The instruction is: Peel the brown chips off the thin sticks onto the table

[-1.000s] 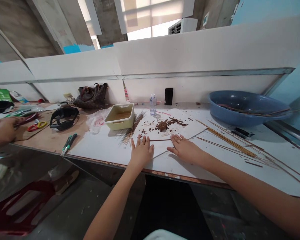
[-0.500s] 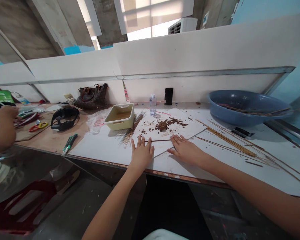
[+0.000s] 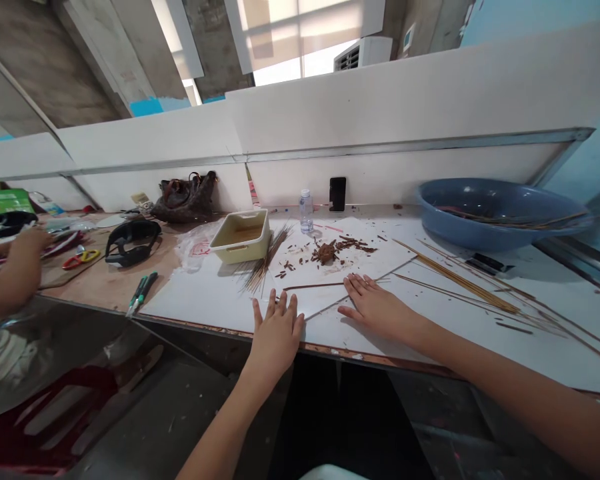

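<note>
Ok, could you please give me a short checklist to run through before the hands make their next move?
1. Right hand on the dark stick: ok, its fingers lie flat over the stick's right part.
2. Left hand on the stick: not ok, its fingertips sit just short of the left end, on the near side.
3. Brown lump clear of both hands: ok, it lies beyond the stick.
4. Bottle upright and capped: ok.
5. Contents of the cream tub known: cannot tell, something brown shows, liquid or solid.
6. Yellowish stick bundle clear of the right hand: ok, it lies apart, farther right.
</note>
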Motion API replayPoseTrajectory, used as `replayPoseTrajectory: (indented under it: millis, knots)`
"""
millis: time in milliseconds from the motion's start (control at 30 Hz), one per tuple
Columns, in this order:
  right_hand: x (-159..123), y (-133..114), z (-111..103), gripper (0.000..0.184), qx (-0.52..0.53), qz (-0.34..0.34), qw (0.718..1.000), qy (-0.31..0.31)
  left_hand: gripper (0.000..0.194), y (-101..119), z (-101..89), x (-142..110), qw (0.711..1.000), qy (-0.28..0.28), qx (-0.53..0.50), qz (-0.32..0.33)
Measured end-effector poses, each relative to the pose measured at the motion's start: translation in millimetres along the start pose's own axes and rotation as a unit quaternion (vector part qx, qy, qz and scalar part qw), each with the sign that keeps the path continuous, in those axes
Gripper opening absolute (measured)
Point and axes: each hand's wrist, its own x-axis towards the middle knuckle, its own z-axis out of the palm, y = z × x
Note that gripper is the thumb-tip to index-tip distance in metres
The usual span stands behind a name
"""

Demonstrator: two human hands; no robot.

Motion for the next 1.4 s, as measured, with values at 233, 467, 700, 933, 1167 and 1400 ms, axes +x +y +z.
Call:
replayPoseTrajectory:
  millis: [233, 467, 700, 933, 1167, 1400]
  knots:
    - [-1, 0, 6, 0.104, 0.008, 0.008, 1.000, 0.007, 0.063, 2, 4.4, 16, 1.000, -0.008, -0.010, -0.003]
    - [-2, -1, 4, 0.109, -0.001, 0.011, 1.000, -0.005, 0.063, -1, 1.6, 38, 0.999, -0.030, -0.017, -0.022]
    - [-3, -2, 3, 0.107, 0.006, 0.022, 1.000, -0.004, 0.056, -14, -4.9, 64, 0.999, 0.003, -0.003, 0.052]
    - [4, 8, 3, 0.096, 0.006, -0.008, 0.999, 0.030, 0.061, 37, 6.1, 71, 0.986, 0.014, -0.055, 0.154]
    - [9, 21, 3, 0.081, 0.005, -0.039, 0.998, 0.042, 0.060, 54, 12.6, 80, 0.989, 0.000, -0.046, 0.138]
    - [2, 16, 8, 0.087, 0.004, -0.029, 0.999, 0.042, 0.061, 42, 6.1, 85, 0.984, -0.032, -0.029, 0.173]
